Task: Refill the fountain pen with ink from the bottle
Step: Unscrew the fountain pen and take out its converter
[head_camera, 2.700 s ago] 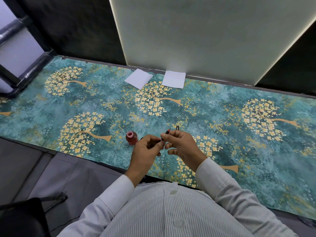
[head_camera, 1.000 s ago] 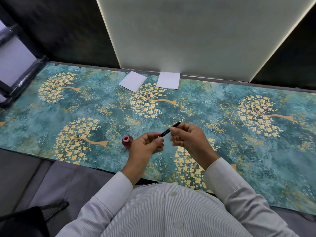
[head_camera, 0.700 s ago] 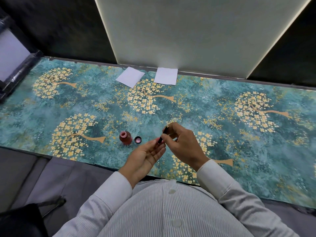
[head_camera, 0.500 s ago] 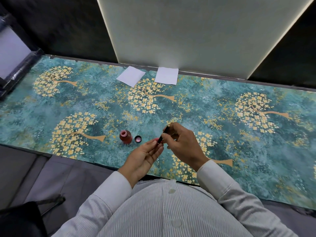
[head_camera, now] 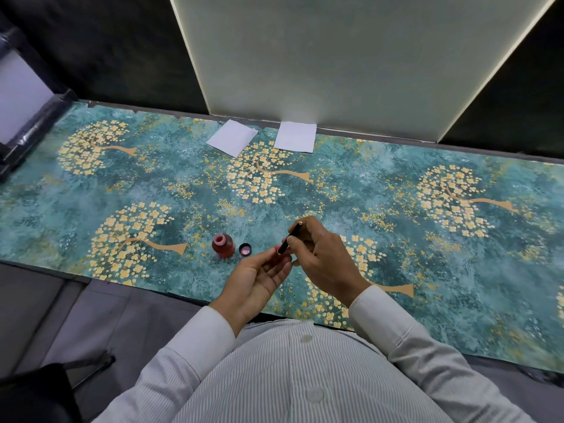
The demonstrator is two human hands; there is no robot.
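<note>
A small red ink bottle (head_camera: 223,245) stands uncapped near the table's front edge, its dark cap (head_camera: 245,249) lying just to its right. My right hand (head_camera: 323,257) pinches a slim black fountain pen (head_camera: 290,238), tilted with its lower end down toward my left fingertips. My left hand (head_camera: 259,277) is held palm up below the pen, fingers relaxed, with the fingertips touching the pen's lower end. The pen's tip is hidden between the fingers.
The table carries a teal cloth (head_camera: 396,239) with golden tree prints. Two white paper squares (head_camera: 232,137) (head_camera: 295,136) lie at the back by a pale upright panel (head_camera: 335,56). A dark chair part (head_camera: 36,392) sits at lower left.
Both hands earlier pinched the pen between them. Now my left hand has opened palm up, the cap lies beside the bottle, and my right hand alone holds the pen, tilted steeper.
</note>
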